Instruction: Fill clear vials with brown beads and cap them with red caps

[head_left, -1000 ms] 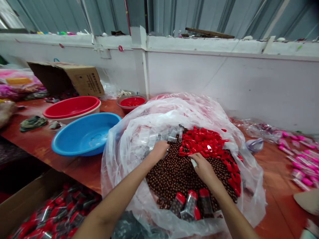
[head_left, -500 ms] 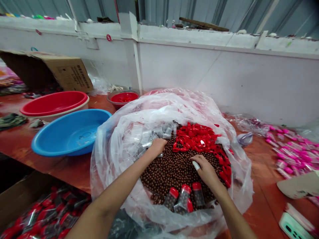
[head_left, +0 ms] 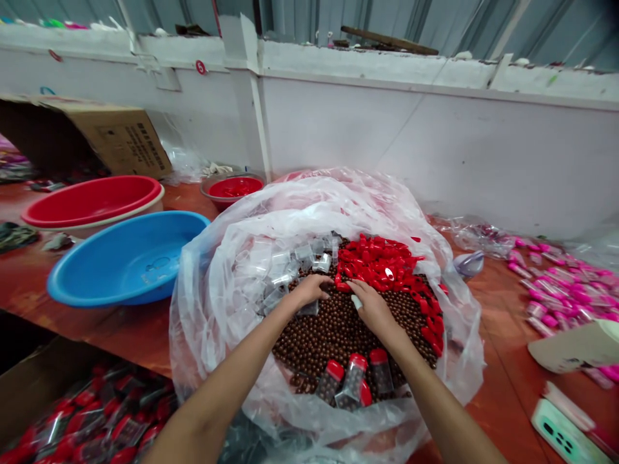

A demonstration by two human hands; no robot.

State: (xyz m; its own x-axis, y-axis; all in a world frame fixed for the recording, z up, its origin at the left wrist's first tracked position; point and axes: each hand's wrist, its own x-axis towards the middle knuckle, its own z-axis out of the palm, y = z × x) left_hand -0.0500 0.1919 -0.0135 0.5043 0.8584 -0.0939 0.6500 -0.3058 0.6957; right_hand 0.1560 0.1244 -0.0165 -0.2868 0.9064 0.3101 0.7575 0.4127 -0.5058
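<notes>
My left hand [head_left: 310, 290] hovers low over the brown beads [head_left: 329, 332], fingers bent and thumb apart, with nothing visible in it. Just below and beside it lies a clear container [head_left: 309, 309]. My right hand [head_left: 371, 304] reaches forward, fingers stretched out and a white wrap on one digit. Its fingertips are at a red cap [head_left: 342, 286], touching or very near it. More red caps [head_left: 382, 258] are heaped behind the beads, and clear containers [head_left: 280, 264] at the left. Several bead-filled bottles with red caps [head_left: 355, 377] rest at the near edge.
A crumpled clear plastic sheet [head_left: 213, 309] surrounds the beads. On the left are a blue basin [head_left: 130, 258], a red basin [head_left: 97, 201] and a cardboard box [head_left: 126, 142]. Pink-capped tubes [head_left: 570, 290] and a phone [head_left: 561, 428] lie right. Filled bottles [head_left: 97, 419] sit lower left.
My right hand has moved forward and left to the edge of the red caps. The left hand has shifted slightly down and its fingers have loosened. The view has shifted a little.
</notes>
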